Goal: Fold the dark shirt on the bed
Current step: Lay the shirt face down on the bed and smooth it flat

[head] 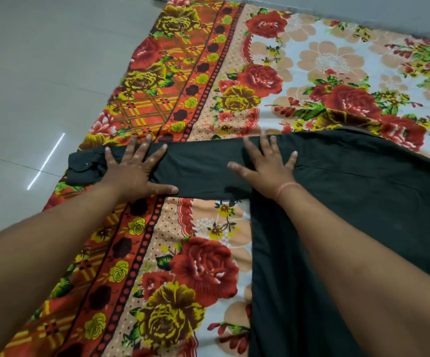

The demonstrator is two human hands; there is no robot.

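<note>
Floral sheets cover the bed (324, 60), where the dark shirt (350, 191) lies spread at the right, its sleeve (196, 166) stretched leftward. Folding looks barely begun: nothing is turned in yet. The left hand (131, 171) and right hand (265, 166) press flat on the sleeve, fingers splayed, gripping nothing.

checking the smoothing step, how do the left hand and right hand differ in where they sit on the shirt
The left hand presses the sleeve near its buttoned cuff, over the red patterned border of the bedsheet. The right hand sits nearer the body of the dark shirt, and its wrist carries a thin band; the left wrist is bare. Both lie flat, fingers spread, palms down.
</note>
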